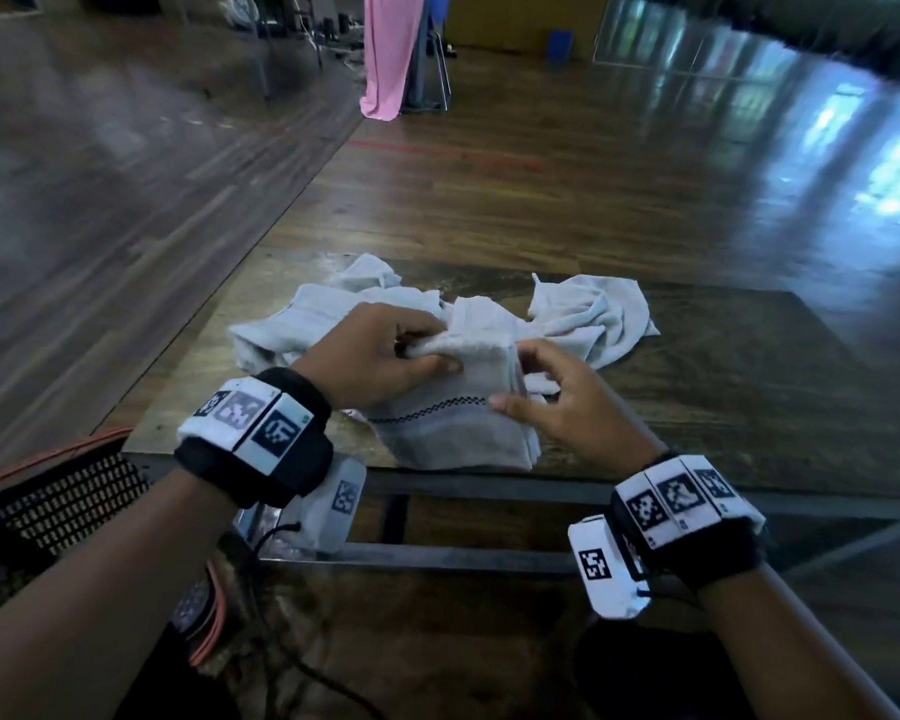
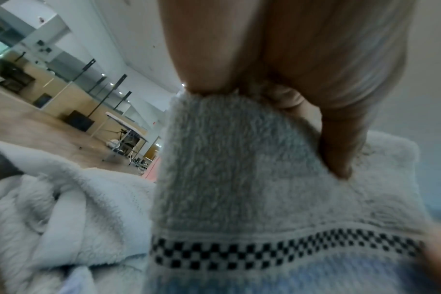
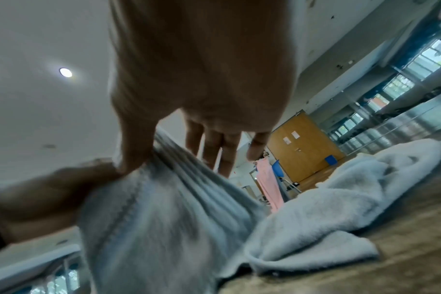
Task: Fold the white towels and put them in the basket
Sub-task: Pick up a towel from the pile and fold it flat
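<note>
Pinching the top fold, left hand (image 1: 375,356) grips the folded towel (image 1: 453,433) at centre frame on the table (image 1: 723,381); right hand (image 1: 557,402) clasps its layered right edge. Above it lie loose towels (image 1: 593,314). Black mesh basket (image 1: 74,491), lower left, contents hidden.

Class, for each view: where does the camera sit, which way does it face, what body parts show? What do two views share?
Head: on the head, facing forward and down at the table; both forearms, left hand and right hand on the towel.
Left wrist: along the left hand; fingers pinch the towel's fold.
Right wrist: along the right hand; thumb and fingers at the towel's edge.
Shared: head and right wrist show the pink cloth.
</note>
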Demonstrator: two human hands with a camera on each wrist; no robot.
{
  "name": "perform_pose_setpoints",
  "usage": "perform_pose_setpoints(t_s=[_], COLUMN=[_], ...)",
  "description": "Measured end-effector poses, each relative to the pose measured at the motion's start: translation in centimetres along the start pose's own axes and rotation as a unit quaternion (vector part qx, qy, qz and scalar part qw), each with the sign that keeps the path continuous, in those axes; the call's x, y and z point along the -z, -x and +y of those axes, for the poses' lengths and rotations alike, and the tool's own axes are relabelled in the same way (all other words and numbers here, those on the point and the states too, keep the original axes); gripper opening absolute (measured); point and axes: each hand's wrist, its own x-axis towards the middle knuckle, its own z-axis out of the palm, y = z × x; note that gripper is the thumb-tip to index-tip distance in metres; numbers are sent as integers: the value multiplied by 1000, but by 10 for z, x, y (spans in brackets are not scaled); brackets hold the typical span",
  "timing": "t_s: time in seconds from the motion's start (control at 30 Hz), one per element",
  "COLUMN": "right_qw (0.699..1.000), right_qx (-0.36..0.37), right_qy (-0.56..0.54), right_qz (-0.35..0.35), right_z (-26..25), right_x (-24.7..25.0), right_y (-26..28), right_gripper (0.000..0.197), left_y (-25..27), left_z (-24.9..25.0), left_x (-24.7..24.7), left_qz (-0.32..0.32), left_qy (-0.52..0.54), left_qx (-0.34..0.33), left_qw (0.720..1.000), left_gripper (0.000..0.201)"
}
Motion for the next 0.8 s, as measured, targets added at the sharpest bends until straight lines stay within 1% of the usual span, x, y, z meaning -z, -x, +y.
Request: perform_pose_setpoints(t_s=[0.07, 0.1, 0.13, 0.2, 0.3, 0.37, 0.43, 0.53, 0.6, 0.67, 0.73, 0.8], right_qw=[994, 992, 994, 996, 991, 979, 971, 964, 960, 957, 954, 954], right_qx=[-57, -75, -86, -81, -78, -94, -114, -153, -189, -224, -258, -282], right_qy=[87, 88, 56, -7, -108, -176, -197, -210, -201, -182, -151, -103], right_qz=[-41, -45, -42, -34, 7, 52, 74, 58, 47, 40, 31, 21], right_z=[16, 22, 26, 32, 35, 36, 38, 46, 52, 61, 71, 82], right_x=[0, 0, 2, 8, 14, 15, 14, 11, 10, 8, 5, 4], right_y=[-1, -2, -2, -1, -3, -4, -6, -10, -12, -14, -15, -16], right_gripper=[52, 49, 43, 34, 22, 13, 10, 14, 18, 19, 20, 20], left_y=[1, 1, 1, 1, -1, -3, -4, -5, -5, -5, -7, -10], left_z=[1, -1, -2, -5, -12, -18, -23, -33, -41, -49, -56, -61], left_x=[7, 10, 13, 16, 14, 10, 4, -9, -20, -34, -50, -64], left_qz=[29, 42, 52, 65, 60, 41, 13, -22, -44, -64, -87, -111], left_qy=[63, 88, 104, 125, 134, 147, 182, 226, 232, 225, 210, 172], left_qx=[28, 44, 58, 87, 135, 182, 230, 281, 307, 328, 337, 330], left_qw=[997, 994, 992, 986, 980, 971, 956, 932, 922, 915, 914, 921], left_gripper=[17, 19, 24, 31, 28, 31, 33, 44, 48, 43, 34, 26])
